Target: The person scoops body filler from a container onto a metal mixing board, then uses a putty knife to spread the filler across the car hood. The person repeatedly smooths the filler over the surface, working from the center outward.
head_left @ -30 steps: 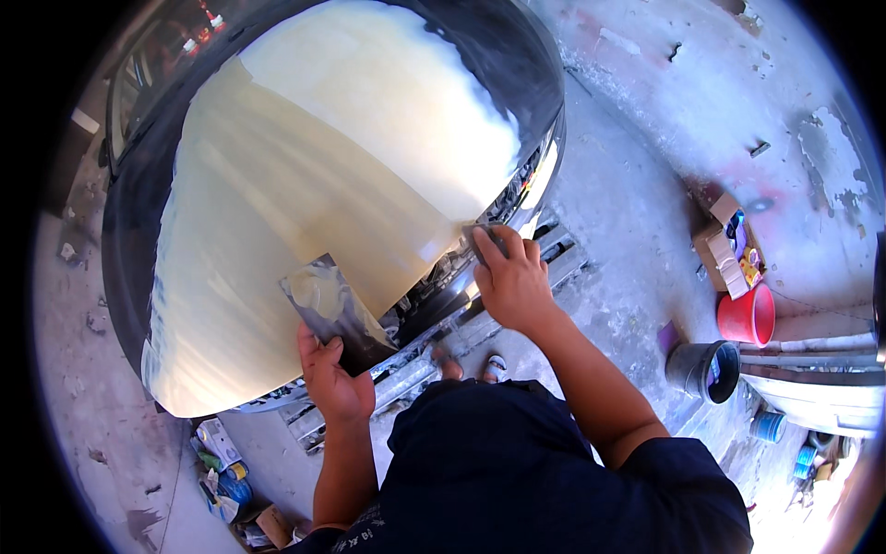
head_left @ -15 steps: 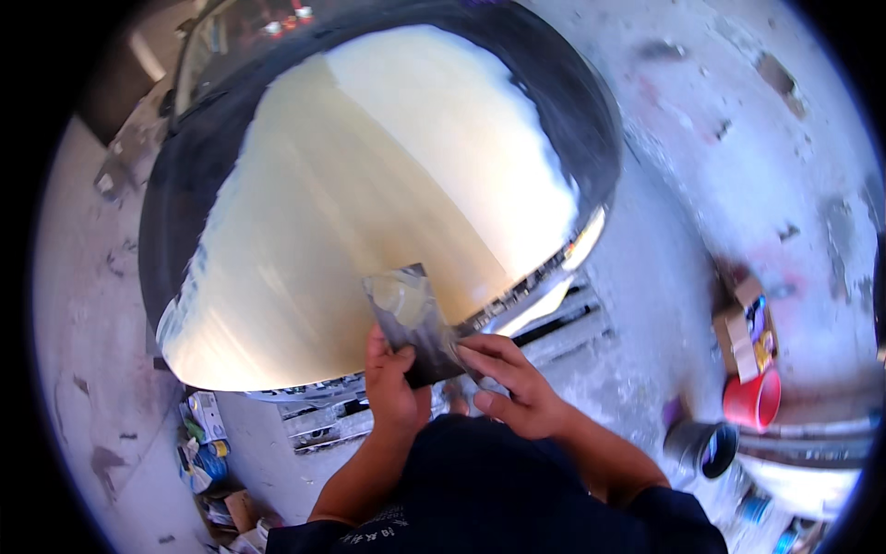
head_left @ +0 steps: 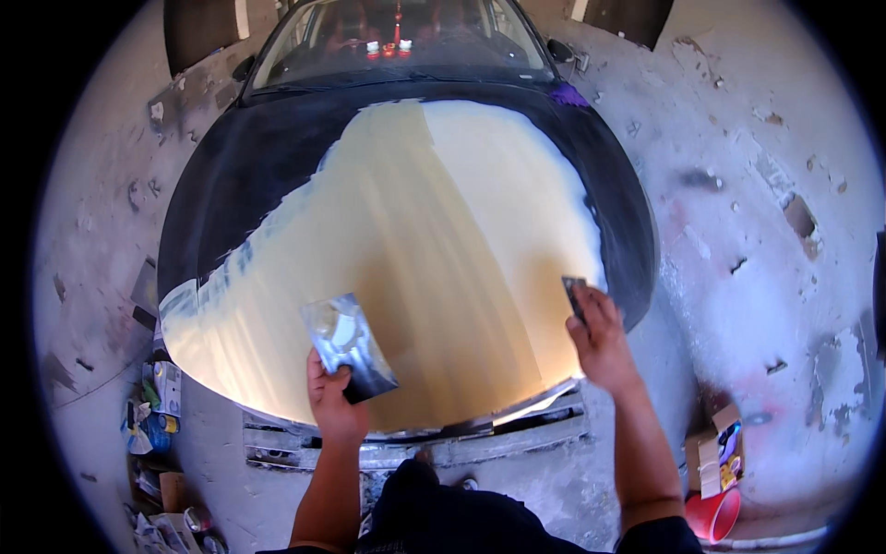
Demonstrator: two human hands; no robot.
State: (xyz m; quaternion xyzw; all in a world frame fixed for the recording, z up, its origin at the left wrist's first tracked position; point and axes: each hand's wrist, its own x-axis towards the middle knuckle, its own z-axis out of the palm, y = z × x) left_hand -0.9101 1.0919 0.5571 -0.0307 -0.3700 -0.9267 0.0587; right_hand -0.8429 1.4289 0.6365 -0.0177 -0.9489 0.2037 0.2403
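Observation:
A black car hood (head_left: 231, 175) spreads out in front of me, much of it coated with pale yellow filler (head_left: 369, 212). My left hand (head_left: 334, 399) grips a flat metal plate (head_left: 371, 369) by its lower edge, thumb on top, above the near part of the hood. A pale smear of filler (head_left: 329, 320) lies on the plate's upper half. Out to the right, my right hand (head_left: 602, 337) is closed around a dark, flat spreader (head_left: 574, 294) at the coated area's right edge. Whether the spreader touches the surface I cannot tell.
Behind the hood is the windshield (head_left: 406, 42); a purple cloth (head_left: 568, 94) lies near its right corner. Slatted pallets (head_left: 498, 441) sit under the car's front. A cardboard box (head_left: 709, 464) and red bucket (head_left: 713, 514) stand right, cluttered cans and boxes (head_left: 166, 388) left.
My hands have moved apart: the plate went left in my left hand, while my right hand carried the spreader from the plate to the hood's right side. The view has shifted, showing the windshield.

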